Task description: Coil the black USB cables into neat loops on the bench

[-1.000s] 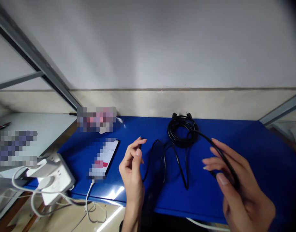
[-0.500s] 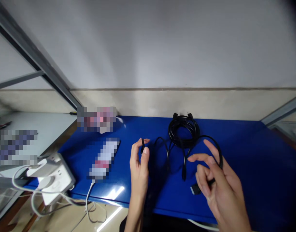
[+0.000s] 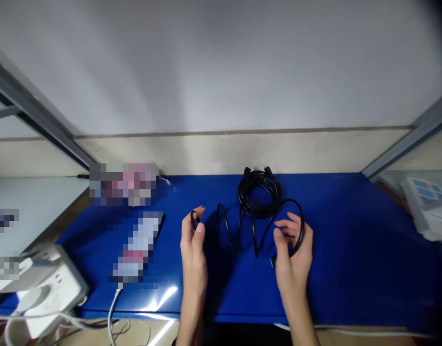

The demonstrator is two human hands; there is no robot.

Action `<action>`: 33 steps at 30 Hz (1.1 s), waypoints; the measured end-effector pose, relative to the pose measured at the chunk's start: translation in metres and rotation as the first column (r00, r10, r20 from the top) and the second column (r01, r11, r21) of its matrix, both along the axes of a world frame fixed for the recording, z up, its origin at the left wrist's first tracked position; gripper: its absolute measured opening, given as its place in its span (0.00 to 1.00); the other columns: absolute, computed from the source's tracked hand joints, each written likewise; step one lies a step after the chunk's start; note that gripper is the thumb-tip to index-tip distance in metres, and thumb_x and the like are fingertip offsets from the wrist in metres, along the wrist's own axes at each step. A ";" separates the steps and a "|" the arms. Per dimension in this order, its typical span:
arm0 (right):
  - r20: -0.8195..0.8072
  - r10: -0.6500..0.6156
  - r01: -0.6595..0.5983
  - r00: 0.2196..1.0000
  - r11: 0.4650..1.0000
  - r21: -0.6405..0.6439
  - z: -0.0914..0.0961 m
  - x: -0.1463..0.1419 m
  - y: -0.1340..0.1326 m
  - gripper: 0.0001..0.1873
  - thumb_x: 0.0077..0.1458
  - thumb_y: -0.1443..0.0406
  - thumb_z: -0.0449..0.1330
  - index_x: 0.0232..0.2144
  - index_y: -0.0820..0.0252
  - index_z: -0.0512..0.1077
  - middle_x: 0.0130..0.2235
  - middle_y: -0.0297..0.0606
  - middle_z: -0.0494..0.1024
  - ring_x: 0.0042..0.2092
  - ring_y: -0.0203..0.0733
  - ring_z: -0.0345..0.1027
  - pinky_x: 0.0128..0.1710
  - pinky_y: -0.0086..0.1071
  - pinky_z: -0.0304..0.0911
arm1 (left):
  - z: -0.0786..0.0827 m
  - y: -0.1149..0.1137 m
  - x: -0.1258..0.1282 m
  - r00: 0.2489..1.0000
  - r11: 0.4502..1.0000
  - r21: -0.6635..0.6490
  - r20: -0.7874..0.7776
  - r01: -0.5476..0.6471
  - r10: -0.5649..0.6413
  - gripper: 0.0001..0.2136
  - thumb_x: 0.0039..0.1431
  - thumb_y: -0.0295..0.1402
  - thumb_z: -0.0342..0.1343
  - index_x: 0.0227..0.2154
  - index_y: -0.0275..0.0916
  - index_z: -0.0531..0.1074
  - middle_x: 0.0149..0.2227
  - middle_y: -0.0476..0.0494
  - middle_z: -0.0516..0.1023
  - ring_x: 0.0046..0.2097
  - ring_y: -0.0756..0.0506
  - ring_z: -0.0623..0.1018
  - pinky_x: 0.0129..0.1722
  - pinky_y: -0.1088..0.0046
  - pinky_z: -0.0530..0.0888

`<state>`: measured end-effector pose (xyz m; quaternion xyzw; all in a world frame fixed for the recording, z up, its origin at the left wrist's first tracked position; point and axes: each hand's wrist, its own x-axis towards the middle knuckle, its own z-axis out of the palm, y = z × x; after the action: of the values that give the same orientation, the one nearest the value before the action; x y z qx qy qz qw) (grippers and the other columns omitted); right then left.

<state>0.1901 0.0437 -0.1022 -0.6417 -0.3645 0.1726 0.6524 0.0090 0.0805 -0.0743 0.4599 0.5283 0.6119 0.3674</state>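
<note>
A black cable (image 3: 258, 194) lies partly coiled at the back of the blue table top (image 3: 350, 250), with loose loops trailing forward. My left hand (image 3: 192, 240) pinches one end of the cable between thumb and fingers. My right hand (image 3: 292, 250) is closed around a loop of the same cable, and a plug end shows just below its fingers. Both hands hover just above the blue surface, about a hand's width apart, in front of the coil.
A blurred phone (image 3: 137, 247) with a white lead lies left of my left hand. A white power strip (image 3: 44, 288) sits at the lower left corner. A white device (image 3: 428, 206) rests at the right edge. Grey metal frame bars (image 3: 40, 120) rise on both sides.
My right hand has drawn in toward the coil and curled around a cable loop. The left hand kept its pinch. The view shifted a little to the right.
</note>
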 end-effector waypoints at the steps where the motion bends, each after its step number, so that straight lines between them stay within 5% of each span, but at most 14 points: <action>1: 0.072 -0.035 0.032 0.997 0.999 0.031 -0.003 0.000 0.000 0.29 0.65 0.51 0.66 0.61 0.57 0.68 0.54 0.48 0.77 0.51 0.52 0.74 0.53 0.48 0.70 | -0.001 0.000 0.000 0.999 1.000 -0.011 0.033 -0.004 0.004 0.19 0.72 0.50 0.53 0.54 0.45 0.79 0.61 0.40 0.79 0.65 0.33 0.74 0.65 0.56 0.66; 5: 0.264 -0.005 -0.030 0.965 0.991 0.130 -0.006 0.003 0.001 0.32 0.64 0.55 0.67 0.64 0.57 0.64 0.72 0.59 0.59 0.71 0.64 0.59 0.67 0.64 0.58 | -0.003 0.003 -0.001 0.990 0.999 -0.051 0.139 -0.011 0.018 0.19 0.71 0.50 0.51 0.51 0.45 0.80 0.58 0.41 0.81 0.61 0.33 0.76 0.63 0.56 0.66; 9: 0.324 0.164 -0.222 0.932 0.963 0.150 0.002 0.012 -0.002 0.20 0.67 0.60 0.63 0.58 0.52 0.67 0.80 0.51 0.50 0.79 0.64 0.43 0.73 0.70 0.45 | 0.005 0.004 -0.002 0.961 0.998 -0.039 0.275 0.049 -0.037 0.22 0.70 0.52 0.51 0.50 0.43 0.80 0.57 0.40 0.80 0.55 0.35 0.78 0.56 0.60 0.70; 13: 0.329 0.232 -0.325 0.915 0.909 0.262 0.016 0.015 -0.009 0.14 0.67 0.63 0.60 0.54 0.51 0.69 0.80 0.44 0.54 0.79 0.63 0.46 0.72 0.69 0.47 | 0.016 -0.002 -0.001 0.946 0.995 0.010 0.309 0.101 -0.099 0.22 0.71 0.52 0.50 0.49 0.42 0.82 0.55 0.40 0.82 0.49 0.38 0.78 0.52 0.63 0.71; 20: 0.187 0.192 -0.242 0.963 0.924 0.297 0.040 0.006 -0.020 0.28 0.61 0.47 0.67 0.58 0.51 0.72 0.75 0.48 0.62 0.77 0.73 0.50 0.70 0.72 0.51 | 0.034 -0.014 0.004 0.977 0.998 0.044 0.205 0.045 -0.053 0.21 0.70 0.48 0.50 0.44 0.41 0.85 0.53 0.40 0.83 0.52 0.36 0.78 0.51 0.63 0.72; 24: 0.045 0.268 -0.267 0.962 0.899 0.346 0.029 0.011 -0.015 0.32 0.60 0.45 0.67 0.62 0.48 0.73 0.72 0.48 0.66 0.76 0.72 0.54 0.70 0.71 0.51 | 0.033 -0.012 0.003 0.986 0.998 0.055 0.161 0.037 -0.046 0.18 0.69 0.45 0.51 0.40 0.42 0.85 0.50 0.38 0.84 0.63 0.31 0.76 0.67 0.57 0.66; 28: -0.109 0.348 -0.304 0.931 0.907 0.293 0.012 0.018 -0.010 0.29 0.68 0.47 0.58 0.65 0.51 0.72 0.72 0.47 0.67 0.73 0.67 0.59 0.73 0.66 0.48 | 0.026 -0.008 -0.002 0.989 0.999 -0.025 0.147 0.035 -0.031 0.20 0.70 0.49 0.52 0.42 0.41 0.84 0.57 0.36 0.81 0.60 0.32 0.78 0.60 0.58 0.73; 33: -0.076 0.265 -0.243 0.961 0.944 0.221 0.002 0.024 -0.003 0.33 0.70 0.39 0.51 0.63 0.52 0.71 0.69 0.46 0.70 0.68 0.61 0.65 0.66 0.58 0.57 | 0.023 -0.007 -0.005 0.977 0.994 -0.076 0.204 0.077 -0.060 0.24 0.73 0.50 0.45 0.47 0.40 0.83 0.61 0.37 0.80 0.64 0.33 0.76 0.62 0.59 0.70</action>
<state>0.2145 0.0406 -0.1004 -0.5071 -0.4257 0.2494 0.7067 0.0045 0.0737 -0.0518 0.3978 0.4974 0.6196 0.4588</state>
